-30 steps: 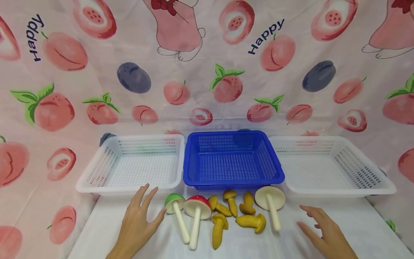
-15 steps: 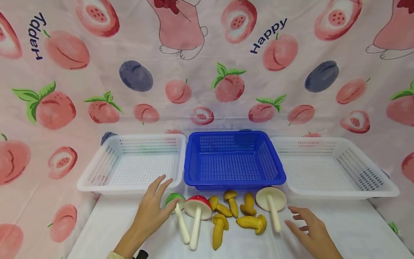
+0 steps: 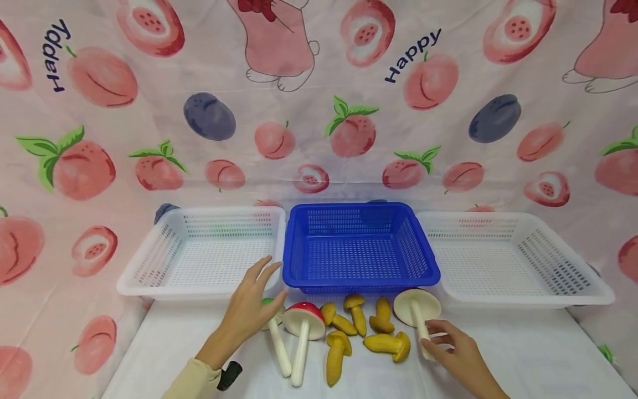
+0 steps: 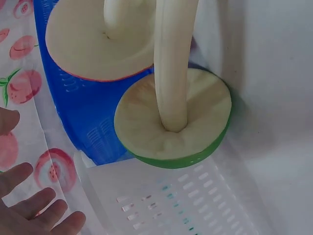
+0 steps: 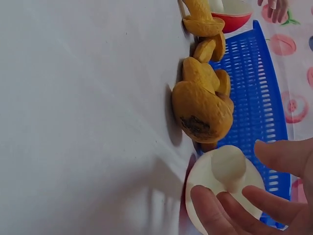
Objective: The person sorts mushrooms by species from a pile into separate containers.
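- R hand (image 3: 458, 349): wide. My right wrist view has thumb one side, fingers (image 5: 208, 205) the other, stem (image 5: 228, 164) showing in the gap. Can't tell if skin touches yet; no firm pinch that I can see.
- Pale mushroom (image 3: 407, 308): what R hand is at. Lies just in front of blue basket (image 3: 361, 281), by its near R corner, cap twd basket, stem twd person.
- To do it well, I'd centre the stem in the gap, bring thumb + fingertips in evenly, pinch approx mid-stem. The cap looks the wide, top-heavy end, so prob. wants a snug hold vs tipping; lift straight up first so the cap clears the basket rim.
- Nearest yellow mushroom (image 3: 394, 344), also in front of basket, is close on thumb side; I'd keep thumb sweep small. Other 4 yellows sit nr it.
- L hand (image 3: 251, 305): fingers spread, holding nothing, over green mushroom (image 3: 280, 346), front-L of basket. I'd park it there, clear of red mushroom (image 3: 304, 321) next along.
- White baskets flank blue one: L white basket (image 3: 199, 292), R white basket (image 3: 528, 300).
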`<state>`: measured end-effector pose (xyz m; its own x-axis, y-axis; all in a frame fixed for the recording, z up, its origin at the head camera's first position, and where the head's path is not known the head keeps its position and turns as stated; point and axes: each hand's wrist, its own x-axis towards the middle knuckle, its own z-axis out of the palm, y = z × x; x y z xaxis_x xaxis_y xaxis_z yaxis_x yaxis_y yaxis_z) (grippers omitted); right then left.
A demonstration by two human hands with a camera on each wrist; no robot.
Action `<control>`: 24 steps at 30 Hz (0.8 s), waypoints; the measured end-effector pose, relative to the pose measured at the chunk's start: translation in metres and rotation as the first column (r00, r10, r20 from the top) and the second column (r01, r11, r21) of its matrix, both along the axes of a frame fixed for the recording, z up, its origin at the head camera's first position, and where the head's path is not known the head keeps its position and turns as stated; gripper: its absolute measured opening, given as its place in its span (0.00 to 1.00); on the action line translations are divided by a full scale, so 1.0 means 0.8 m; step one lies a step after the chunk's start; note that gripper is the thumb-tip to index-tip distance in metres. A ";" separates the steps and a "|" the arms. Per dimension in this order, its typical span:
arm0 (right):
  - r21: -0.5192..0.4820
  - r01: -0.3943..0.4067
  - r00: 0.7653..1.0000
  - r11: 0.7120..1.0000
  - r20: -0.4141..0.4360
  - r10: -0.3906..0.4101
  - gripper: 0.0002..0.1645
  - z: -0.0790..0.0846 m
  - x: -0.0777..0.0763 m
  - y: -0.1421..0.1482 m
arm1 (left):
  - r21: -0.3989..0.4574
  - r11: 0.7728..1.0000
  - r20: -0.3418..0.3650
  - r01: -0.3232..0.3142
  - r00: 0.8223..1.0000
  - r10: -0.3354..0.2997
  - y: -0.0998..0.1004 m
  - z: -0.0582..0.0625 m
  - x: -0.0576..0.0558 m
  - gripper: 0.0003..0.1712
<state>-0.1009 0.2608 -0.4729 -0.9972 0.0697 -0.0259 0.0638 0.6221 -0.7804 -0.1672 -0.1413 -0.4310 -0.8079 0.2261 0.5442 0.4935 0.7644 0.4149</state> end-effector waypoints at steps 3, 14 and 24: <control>-0.032 0.018 1.000 0.999 0.023 -0.017 0.24 -0.004 -0.004 -0.001 | -0.013 1.000 0.029 0.012 1.000 -0.011 0.005 -0.002 -0.010 0.31; -0.178 0.069 0.995 0.982 0.088 -0.054 0.30 -0.010 -0.006 -0.001 | -0.016 1.000 0.148 0.026 0.989 -0.023 0.026 -0.015 -0.034 0.29; -0.024 0.050 0.999 0.998 -0.009 -0.051 0.32 0.003 -0.001 -0.004 | -0.072 0.997 0.131 0.009 0.991 0.000 0.023 -0.025 -0.036 0.28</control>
<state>-0.1015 0.2578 -0.4708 -0.9927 0.1194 -0.0184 0.0868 0.5993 -0.7958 -0.1958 -0.1227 -0.4510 -0.8700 0.2646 0.4161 0.4420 0.7925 0.4202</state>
